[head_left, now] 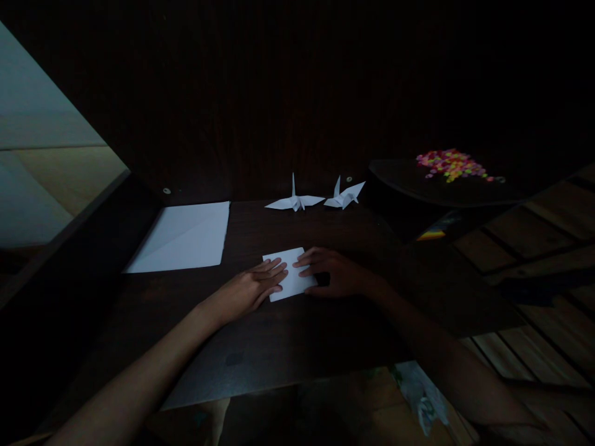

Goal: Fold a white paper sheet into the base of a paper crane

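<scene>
A small white folded paper (294, 286), roughly square, lies flat on the dark wooden desk. My left hand (253, 286) rests on its left side, fingers stretched out and lying flat. On the right side, my right hand (337, 272) touches the paper with its fingertips, the fingers spread and slightly bent. Behind the paper stand two white paper cranes, one crane (296, 201) with wings wide and a second crane (344, 195) beside it to the right. Parts of the paper are hidden under my fingers.
Larger white paper sheets (190, 238) lie at the left of the desk (214, 371). A heap of small colourful pieces (450, 164) sits on a dark rounded shelf (409, 179) at the right. A plastic bag (421, 393) lies below the desk's front edge. A dark panel rises behind.
</scene>
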Demonstrator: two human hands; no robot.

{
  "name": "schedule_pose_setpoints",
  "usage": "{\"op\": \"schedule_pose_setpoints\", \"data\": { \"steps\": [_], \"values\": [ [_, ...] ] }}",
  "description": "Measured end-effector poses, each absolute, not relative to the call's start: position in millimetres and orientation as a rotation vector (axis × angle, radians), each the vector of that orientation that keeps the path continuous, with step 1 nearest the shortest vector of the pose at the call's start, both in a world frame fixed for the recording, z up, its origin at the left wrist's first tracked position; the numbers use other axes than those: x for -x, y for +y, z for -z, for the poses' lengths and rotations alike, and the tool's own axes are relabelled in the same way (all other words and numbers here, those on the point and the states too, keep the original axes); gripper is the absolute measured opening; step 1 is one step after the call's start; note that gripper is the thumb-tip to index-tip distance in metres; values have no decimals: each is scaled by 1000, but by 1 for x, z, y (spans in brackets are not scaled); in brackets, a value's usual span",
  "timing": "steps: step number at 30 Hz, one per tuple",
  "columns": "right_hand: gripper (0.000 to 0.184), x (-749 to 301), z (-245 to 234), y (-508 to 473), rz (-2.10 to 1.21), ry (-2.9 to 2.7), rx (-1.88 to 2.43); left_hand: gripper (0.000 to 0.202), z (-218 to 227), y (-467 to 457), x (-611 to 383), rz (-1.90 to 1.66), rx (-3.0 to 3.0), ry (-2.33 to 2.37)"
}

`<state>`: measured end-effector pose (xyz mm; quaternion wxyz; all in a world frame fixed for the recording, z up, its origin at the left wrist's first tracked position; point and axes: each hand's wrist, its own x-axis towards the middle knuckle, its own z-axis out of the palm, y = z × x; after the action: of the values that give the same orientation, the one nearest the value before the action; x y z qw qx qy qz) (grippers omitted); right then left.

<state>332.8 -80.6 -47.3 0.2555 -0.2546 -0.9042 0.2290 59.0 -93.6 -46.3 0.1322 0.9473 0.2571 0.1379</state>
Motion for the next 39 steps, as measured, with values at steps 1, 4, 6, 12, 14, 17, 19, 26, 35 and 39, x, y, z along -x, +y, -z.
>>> {"op": "schedule_pose_setpoints", "data": {
  "steps": [1,4,6,12,14,17,19,26,35,39],
  "values": [
    [27,-332,47,-81,-621,-2452,695,39,45,-95,-59,-399,-2729,751],
    [16,-330,48,-81,-637,-2422,719,38,41,-97,-60,-392,-2705,770],
    [14,-328,48,-80,-675,-2392,749,38,40,-98,-60,-397,-2698,781],
    [16,-323,46,-77,-763,-2258,858,40,41,-98,-61,-379,-2689,791],
    [16,-323,46,-75,-713,-2228,911,42,40,-99,-62,-364,-2697,794],
    [18,-323,47,-73,-619,-2240,979,45,39,-101,-63,-359,-2703,800],
    [21,-322,48,-73,-555,-2262,1027,47,38,-102,-64,-356,-2699,820],
    [23,-321,50,-75,-478,-2273,1215,61,40,-111,-68,-361,-2671,876],
    [15,-320,55,-72,-419,-2273,1274,66,45,-123,-85,-460,-2620,910],
    [10,-317,56,-70,-386,-2291,1257,58,41,-127,-88,-466,-2679,870]
  ]
}}
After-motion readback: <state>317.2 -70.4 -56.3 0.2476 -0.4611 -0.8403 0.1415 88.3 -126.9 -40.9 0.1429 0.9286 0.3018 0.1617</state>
